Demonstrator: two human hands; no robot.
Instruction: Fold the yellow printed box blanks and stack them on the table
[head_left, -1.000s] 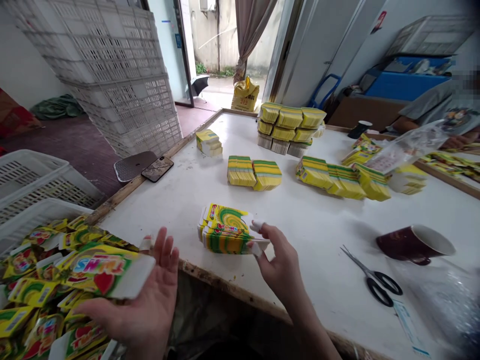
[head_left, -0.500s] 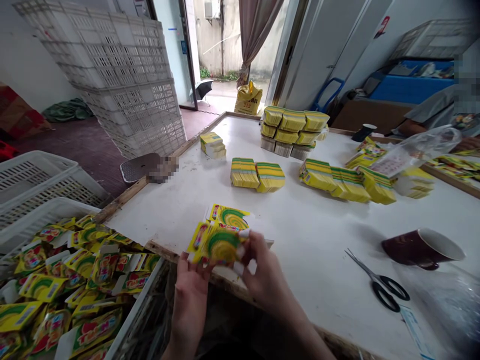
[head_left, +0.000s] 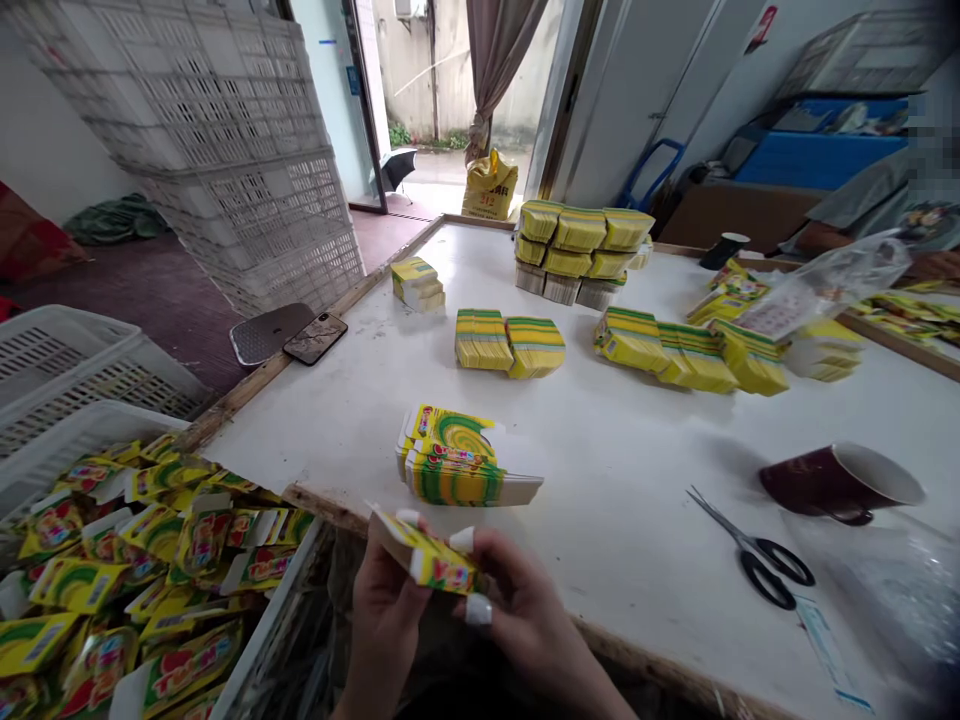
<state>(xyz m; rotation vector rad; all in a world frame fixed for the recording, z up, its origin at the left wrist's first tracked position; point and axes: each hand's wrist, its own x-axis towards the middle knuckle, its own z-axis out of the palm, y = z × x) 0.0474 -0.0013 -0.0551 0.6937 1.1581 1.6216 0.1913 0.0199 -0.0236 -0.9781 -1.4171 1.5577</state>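
A small yellow and green printed carton (head_left: 442, 568) is held between both hands just in front of the table's near edge. My left hand (head_left: 384, 612) is closed on its left end, thumb in front. My right hand (head_left: 525, 615) pinches its right end, with white covers on the thumb and a fingertip. The carton stands tilted, and its left end looks open. Beyond it on the table lies a stack of flat cartons (head_left: 459, 478) of the same print, their white flaps pointing right.
Bundled flat cartons (head_left: 585, 245) stand piled at the back, with more rows (head_left: 690, 355) nearer. Scissors (head_left: 757, 555) and a dark mug (head_left: 832, 485) are at right. A phone (head_left: 316, 338) lies by the left edge. A white crate (head_left: 277, 600) of cartons stands left. A co-worker's arm (head_left: 840, 215) shows far right.
The carton has come off the area over the stack, down toward me, and has turned from its face showing to a tilted edge. Both hands moved with it; the stack is now uncovered.
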